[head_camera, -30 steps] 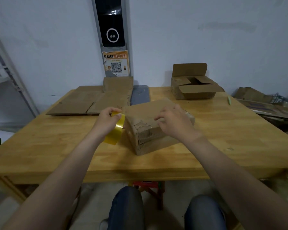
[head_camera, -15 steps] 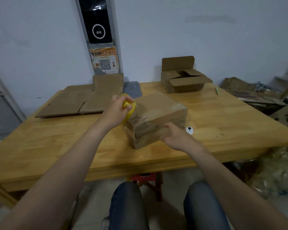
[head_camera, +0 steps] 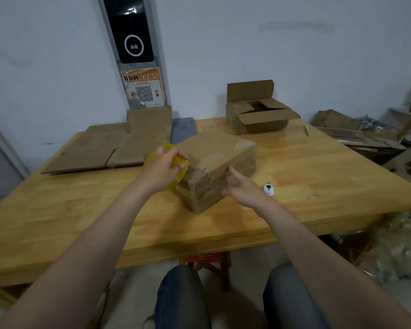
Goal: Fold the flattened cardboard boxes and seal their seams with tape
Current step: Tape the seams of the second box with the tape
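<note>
Taping a closed cardboard box (head_camera: 214, 162) at the middle of a pale wooden table (head_camera: 318, 167).

The left hand (head_camera: 161, 170) grips a yellow tape roll (head_camera: 176, 160) against the box's left end. The right hand (head_camera: 243, 188) is loose, its forefinger straight against the box's near right side. Flattened cardboard (head_camera: 105, 150) lies far left, and an open box (head_camera: 256, 115) stands far right. A small white object (head_camera: 269, 189) sits just beside the right hand. Behind, a pale wall (head_camera: 271, 55) carries a black panel (head_camera: 133, 32) with a QR poster (head_camera: 144, 90) under it. Cardboard scraps (head_camera: 356, 136) pile up at the right.
</note>
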`<state>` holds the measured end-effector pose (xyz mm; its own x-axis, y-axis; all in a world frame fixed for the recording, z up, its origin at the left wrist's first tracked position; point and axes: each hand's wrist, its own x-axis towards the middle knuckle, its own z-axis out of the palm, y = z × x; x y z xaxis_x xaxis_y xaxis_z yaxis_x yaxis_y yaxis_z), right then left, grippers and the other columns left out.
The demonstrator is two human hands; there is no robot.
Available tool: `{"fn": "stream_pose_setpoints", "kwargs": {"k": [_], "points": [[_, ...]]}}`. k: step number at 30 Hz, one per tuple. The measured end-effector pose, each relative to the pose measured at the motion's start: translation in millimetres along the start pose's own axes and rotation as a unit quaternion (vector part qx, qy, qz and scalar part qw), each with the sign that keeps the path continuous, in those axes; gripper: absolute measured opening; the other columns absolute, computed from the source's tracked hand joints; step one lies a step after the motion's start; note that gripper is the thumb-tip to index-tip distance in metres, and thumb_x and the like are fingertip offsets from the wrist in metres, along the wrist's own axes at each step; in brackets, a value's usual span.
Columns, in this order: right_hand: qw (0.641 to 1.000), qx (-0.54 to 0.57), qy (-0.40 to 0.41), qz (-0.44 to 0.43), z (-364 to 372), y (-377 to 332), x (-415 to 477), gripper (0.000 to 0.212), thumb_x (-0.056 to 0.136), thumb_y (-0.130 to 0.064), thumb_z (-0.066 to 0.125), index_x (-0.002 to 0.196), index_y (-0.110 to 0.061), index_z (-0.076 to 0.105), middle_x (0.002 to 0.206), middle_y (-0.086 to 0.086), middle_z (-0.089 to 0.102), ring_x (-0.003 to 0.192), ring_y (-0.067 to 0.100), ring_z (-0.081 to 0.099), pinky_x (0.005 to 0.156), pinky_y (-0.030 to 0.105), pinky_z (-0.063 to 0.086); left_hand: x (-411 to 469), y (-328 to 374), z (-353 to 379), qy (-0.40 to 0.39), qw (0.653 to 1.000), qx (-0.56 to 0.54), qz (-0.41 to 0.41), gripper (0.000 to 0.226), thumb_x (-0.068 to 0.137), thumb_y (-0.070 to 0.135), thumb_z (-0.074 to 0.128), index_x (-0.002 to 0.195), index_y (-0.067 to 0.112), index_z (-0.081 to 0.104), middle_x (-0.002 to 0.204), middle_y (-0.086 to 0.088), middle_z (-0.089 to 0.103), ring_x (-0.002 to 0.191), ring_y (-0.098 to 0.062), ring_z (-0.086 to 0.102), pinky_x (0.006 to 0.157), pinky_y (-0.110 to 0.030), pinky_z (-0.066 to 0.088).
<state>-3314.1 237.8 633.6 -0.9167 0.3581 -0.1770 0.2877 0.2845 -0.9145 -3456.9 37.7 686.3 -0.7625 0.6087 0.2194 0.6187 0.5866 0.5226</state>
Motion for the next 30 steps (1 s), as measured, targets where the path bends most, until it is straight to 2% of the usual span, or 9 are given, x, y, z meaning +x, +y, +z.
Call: {"fn": "stream_pose_setpoints", "kwargs": {"k": [3, 4, 5, 6, 8, 10, 18, 24, 30], "points": [[0.999, 0.045, 0.005, 0.001, -6, -7, 9, 0.078, 0.102, -0.014, 0.057, 0.162, -0.037, 0.014, 0.162, -0.001, 0.037, 0.135, 0.021, 0.048, 0.087, 0.033, 0.047, 3, 4, 0, -0.006, 1.000, -0.004, 0.003, 0.017, 0.106, 0.033, 0.054, 0.121, 0.033, 0.059, 0.121, 0.001, 0.038, 0.094, -0.015, 0.050, 0.083, -0.032, 0.038], [0.998, 0.056, 0.006, 0.001, -7, -7, 11, 0.077, 0.102, -0.013, 0.056, 0.162, -0.037, 0.014, 0.161, -0.002, 0.038, 0.127, 0.019, 0.053, 0.080, 0.026, 0.032, 4, 5, 0, -0.009, 1.000, -0.007, 0.004, 0.017, 0.106, 0.032, 0.054, 0.122, 0.033, 0.059, 0.122, 0.000, 0.038, 0.099, -0.017, 0.048, 0.086, -0.033, 0.038], [0.998, 0.060, 0.007, 0.002, -8, -5, 13, 0.077, 0.102, -0.013, 0.056, 0.162, -0.039, 0.013, 0.160, -0.002, 0.039, 0.119, 0.017, 0.056, 0.105, 0.048, 0.042, 6, 6, 0, -0.014, 1.000, -0.011, 0.006, 0.017, 0.106, 0.032, 0.054, 0.122, 0.032, 0.059, 0.124, 0.000, 0.038, 0.104, -0.018, 0.046, 0.090, -0.034, 0.038], [0.998, 0.063, 0.006, 0.005, -9, -4, 14, 0.078, 0.102, -0.013, 0.056, 0.161, -0.040, 0.013, 0.160, -0.003, 0.039, 0.116, 0.016, 0.055, 0.083, 0.037, 0.053, 8, 7, 0, -0.017, 1.000, -0.013, 0.008, 0.016, 0.106, 0.031, 0.054, 0.121, 0.032, 0.059, 0.125, -0.001, 0.038, 0.108, -0.019, 0.045, 0.094, -0.035, 0.039], [0.997, 0.076, 0.008, 0.010, -8, 2, 16, 0.079, 0.101, -0.014, 0.058, 0.162, -0.039, 0.014, 0.162, -0.005, 0.037, 0.128, 0.020, 0.050, 0.083, 0.037, 0.052, 14, 10, 2, -0.023, 1.000, -0.007, 0.012, 0.015, 0.106, 0.031, 0.053, 0.120, 0.033, 0.058, 0.126, -0.001, 0.038, 0.111, -0.021, 0.045, 0.097, -0.036, 0.040], [0.996, 0.092, 0.012, 0.013, -6, 7, 19, 0.076, 0.101, -0.012, 0.058, 0.161, -0.035, 0.019, 0.163, -0.009, 0.033, 0.136, 0.024, 0.047, 0.087, 0.038, 0.052, 19, 12, 5, -0.030, 0.999, 0.001, 0.015, 0.017, 0.106, 0.032, 0.055, 0.122, 0.033, 0.058, 0.125, -0.001, 0.037, 0.111, -0.022, 0.046, 0.095, -0.035, 0.040], [0.988, 0.152, 0.025, 0.030, -7, 6, 35, 0.066, 0.101, -0.007, 0.055, 0.159, -0.030, 0.031, 0.159, -0.001, 0.038, 0.121, 0.025, 0.056, 0.088, 0.036, 0.058, 39, 13, 12, -0.051, 0.995, 0.068, 0.044, 0.054, 0.078, 0.032, 0.088, 0.124, 0.038, 0.060, 0.123, 0.002, 0.040, 0.110, -0.016, 0.040, 0.090, -0.030, 0.034], [0.948, 0.300, 0.030, 0.102, 5, 20, 37, 0.063, 0.099, -0.004, 0.058, 0.155, -0.023, 0.036, 0.152, 0.018, 0.041, 0.110, 0.040, 0.064, 0.094, 0.045, 0.057, 57, 14, 24, -0.020, 0.996, 0.075, 0.054, 0.051, 0.077, 0.031, 0.089, 0.118, 0.034, 0.060, 0.120, 0.002, 0.040, 0.107, -0.016, 0.040, 0.086, -0.030, 0.035], [0.912, 0.392, 0.035, 0.114, 16, 23, 39, 0.067, 0.098, -0.001, 0.057, 0.157, -0.021, 0.033, 0.155, 0.019, 0.037, 0.116, 0.046, 0.059, 0.103, 0.052, 0.051, 65, 1, 30, 0.013, 0.997, 0.044, 0.056, 0.049, 0.076, 0.034, 0.090, 0.112, 0.035, 0.057, 0.118, 0.000, 0.041, 0.105, -0.017, 0.042, 0.083, -0.031, 0.036]]}}
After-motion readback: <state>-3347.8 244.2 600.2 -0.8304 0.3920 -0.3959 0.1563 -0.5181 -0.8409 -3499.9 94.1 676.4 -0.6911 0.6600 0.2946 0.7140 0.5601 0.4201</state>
